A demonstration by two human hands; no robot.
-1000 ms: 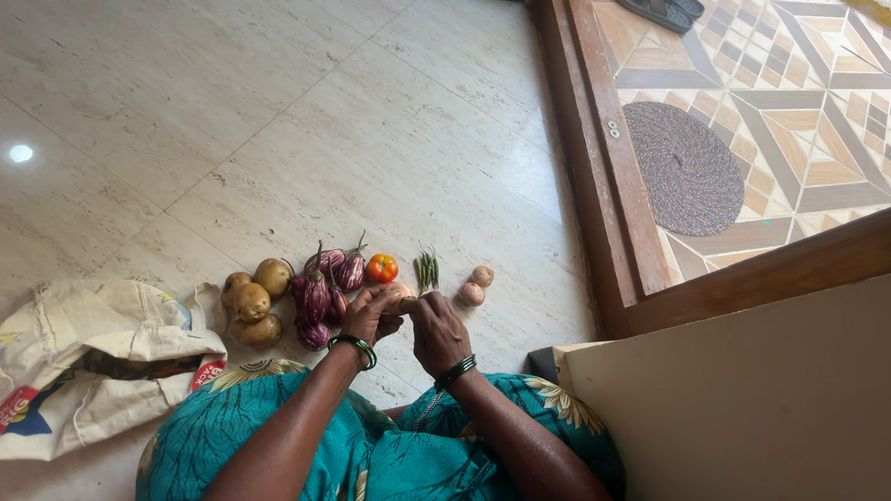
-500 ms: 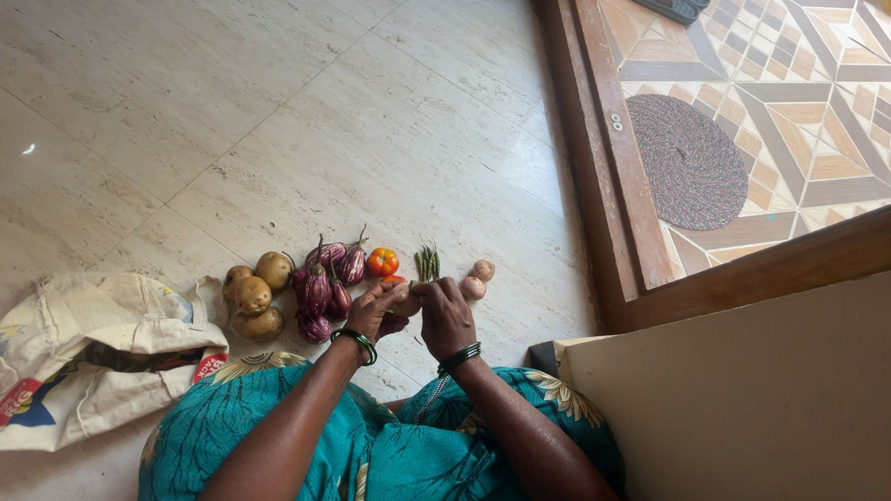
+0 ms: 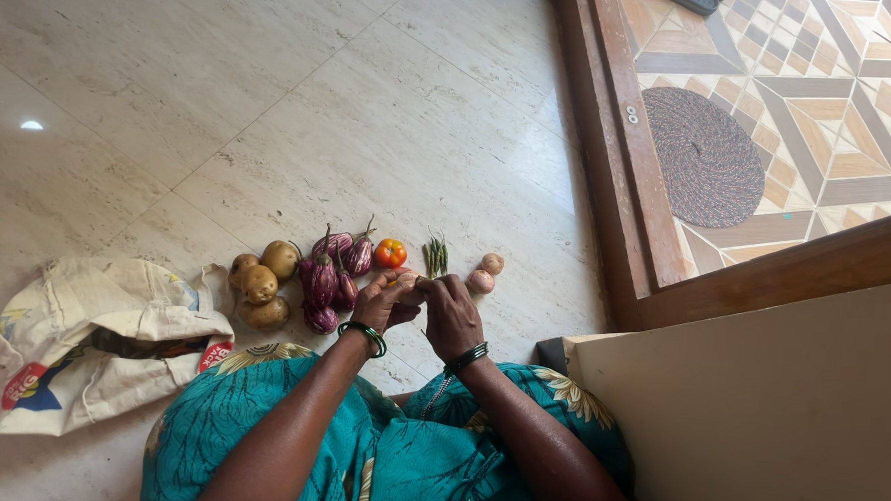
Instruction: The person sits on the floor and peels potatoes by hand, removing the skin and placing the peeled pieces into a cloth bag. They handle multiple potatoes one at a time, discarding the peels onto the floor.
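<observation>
Both hands, left hand (image 3: 383, 303) and right hand (image 3: 451, 313), are closing together around a small onion (image 3: 406, 280) above the floor (image 3: 272, 93); it could be slipping toward the tomato (image 3: 390, 252) at 12 o'clock.

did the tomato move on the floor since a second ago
No. The tomato keeps its place between the eggplants and green chillies; only the camera shifted.

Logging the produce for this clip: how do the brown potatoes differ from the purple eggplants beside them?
The smooth tan-brown potatoes are rounded and stemless; the glossy striped purple eggplants are longer, with green stems pointing away from the person. The potatoes lie nearer the cloth bag, the eggplants nearer the left hand. Both sit clustered on the floor.
</observation>
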